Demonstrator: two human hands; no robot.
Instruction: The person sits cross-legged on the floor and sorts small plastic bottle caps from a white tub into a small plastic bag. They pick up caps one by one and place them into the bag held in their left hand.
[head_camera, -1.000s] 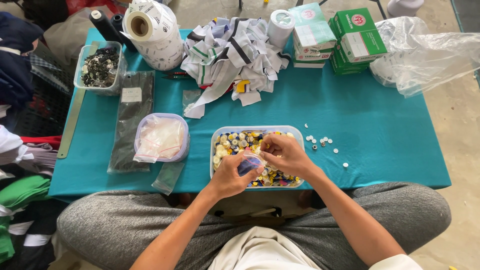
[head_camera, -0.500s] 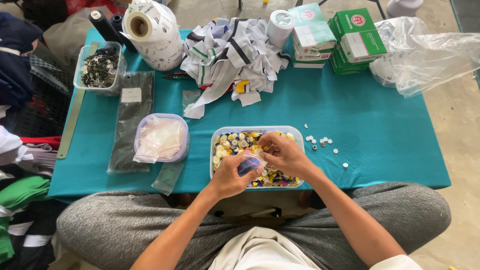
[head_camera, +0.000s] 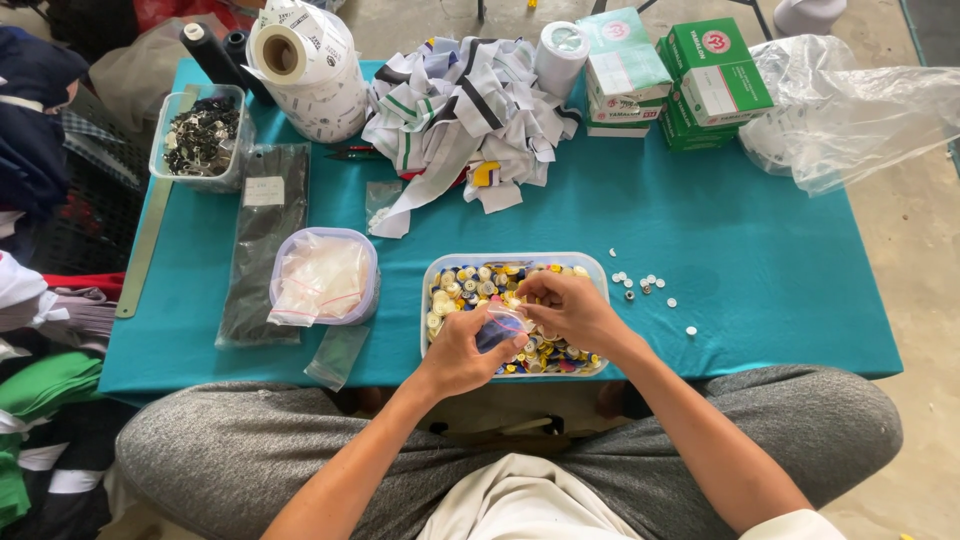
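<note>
Here the left hand (head_camera: 455, 352) holds a small clear plastic bag (head_camera: 500, 326) with something bluish inside, just above the near edge of a clear tub of mixed buttons (head_camera: 448, 290) on the teal surface (head_camera: 760, 260). The right hand (head_camera: 570, 308) meets it at the bag's mouth.

Risk: the bag is thin and slack; if its mouth sags, pieces may drop back into the tub or onto the lap, since the tub sits close to the near edge. Loose white buttons (head_camera: 640, 283) lying just right of the tub could get brushed off by the right forearm.

Grip, left: fingers closed round the bag. Grip, right: fingertips pinched narrow at the bag's opening; whether they hold a button, I cannot tell.
</note>
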